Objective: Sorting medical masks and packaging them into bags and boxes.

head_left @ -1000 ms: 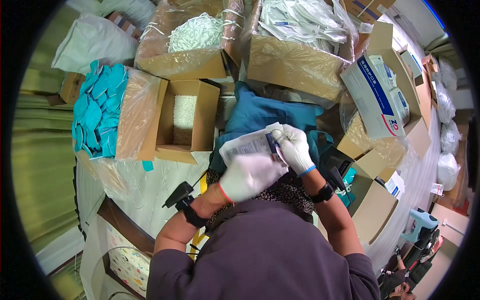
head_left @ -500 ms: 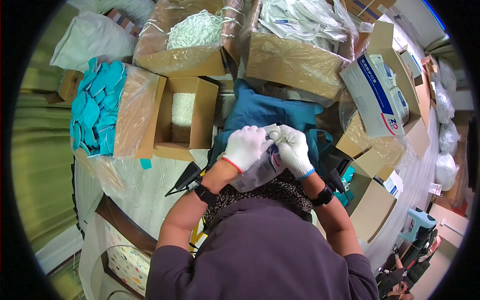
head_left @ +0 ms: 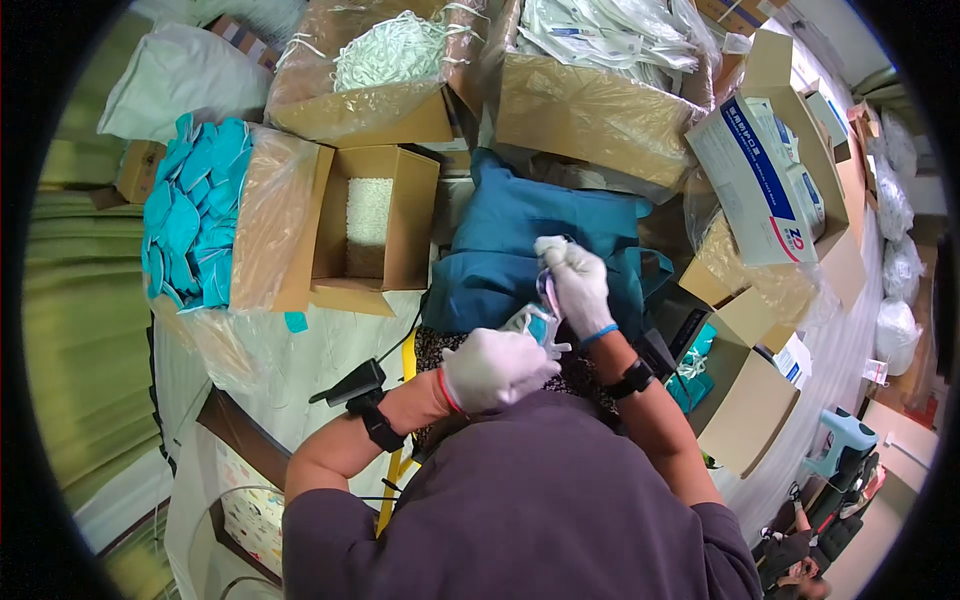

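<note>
My left hand (head_left: 497, 370), in a white knit glove with a red cuff edge, is low over my lap with its fingers curled; what they hold is hidden. Farther up, my right hand (head_left: 578, 285), in a matching glove with a blue edge, is closed on a crumpled printed pouch (head_left: 547, 290), mostly hidden by the fingers. A teal face mask (head_left: 538, 327) with white straps shows between the hands, partly covered and blurred. Beyond them, dark teal cloth (head_left: 540, 215) lies across the work spot.
At left stand a box of teal masks (head_left: 200, 215) and a carton (head_left: 408, 225) with white filling. Behind are cartons of white straps (head_left: 390, 55) and white packets (head_left: 605, 45). At right, a white printed box (head_left: 745, 185) sits above an open carton (head_left: 750, 415) containing teal masks.
Both hands were together at the pouch's top edge. The left has moved down toward my body, the right slightly away from it. A teal mask now shows between them.
</note>
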Demonstrator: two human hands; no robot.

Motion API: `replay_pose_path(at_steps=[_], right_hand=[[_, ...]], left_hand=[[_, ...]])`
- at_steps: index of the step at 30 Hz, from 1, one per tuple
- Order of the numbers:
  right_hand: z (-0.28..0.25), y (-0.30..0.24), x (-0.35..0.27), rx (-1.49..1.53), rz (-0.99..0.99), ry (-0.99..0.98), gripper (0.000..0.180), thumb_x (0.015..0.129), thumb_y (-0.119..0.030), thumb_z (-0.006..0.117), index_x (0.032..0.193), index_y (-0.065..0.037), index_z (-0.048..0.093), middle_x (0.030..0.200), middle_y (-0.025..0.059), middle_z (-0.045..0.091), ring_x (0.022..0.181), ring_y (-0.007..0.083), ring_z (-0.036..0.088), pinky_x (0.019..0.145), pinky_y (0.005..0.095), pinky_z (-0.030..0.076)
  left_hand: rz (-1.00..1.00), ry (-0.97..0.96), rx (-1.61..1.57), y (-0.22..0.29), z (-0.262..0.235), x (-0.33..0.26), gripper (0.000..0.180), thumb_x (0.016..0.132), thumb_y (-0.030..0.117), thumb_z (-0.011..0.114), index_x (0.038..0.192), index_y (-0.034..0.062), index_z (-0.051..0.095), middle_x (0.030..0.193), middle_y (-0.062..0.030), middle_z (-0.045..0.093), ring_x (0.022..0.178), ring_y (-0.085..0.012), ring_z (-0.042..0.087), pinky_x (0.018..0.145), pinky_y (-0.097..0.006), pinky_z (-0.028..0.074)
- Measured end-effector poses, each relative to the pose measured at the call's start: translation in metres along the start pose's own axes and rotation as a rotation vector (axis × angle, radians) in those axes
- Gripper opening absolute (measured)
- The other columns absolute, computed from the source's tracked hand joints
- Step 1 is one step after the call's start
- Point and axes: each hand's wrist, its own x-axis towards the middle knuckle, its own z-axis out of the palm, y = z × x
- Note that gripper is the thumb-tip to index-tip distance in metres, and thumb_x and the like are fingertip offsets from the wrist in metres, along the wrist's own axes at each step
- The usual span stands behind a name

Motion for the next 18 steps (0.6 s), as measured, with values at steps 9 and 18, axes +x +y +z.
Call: replay_pose_path(at_steps=[9, 18], right_hand=[[-0.011, -0.058, -0.013, 0.161, 0.055, 0.023, 0.024, 0.104, -0.023, 0.053, 0.101, -0.004, 0.067, 0.082, -0.0030, 0.061, 0.068, 0.0045, 0.052, 0.062, 0.0214, 0.043], [-0.003, -0.059, -0.017, 0.236, 0.085, 0.010, 0.022, 0.104, -0.021, 0.052, 0.101, -0.003, 0.065, 0.080, -0.0001, 0.060, 0.067, 0.0080, 0.054, 0.062, 0.0233, 0.046]], left_hand=[[-0.322, 0.219, 0.268, -0.010, -0.012, -0.009, 0.055, 0.066, 0.042, 0.086, 0.100, 0.0086, 0.058, 0.097, -0.0089, 0.057, 0.089, -0.0310, 0.059, 0.080, -0.041, 0.048], [-0.291, -0.138, 0.326, -0.027, -0.014, -0.009, 0.025, 0.084, 0.019, 0.071, 0.106, 0.0083, 0.066, 0.087, -0.0110, 0.067, 0.079, -0.0281, 0.067, 0.067, -0.038, 0.053]])
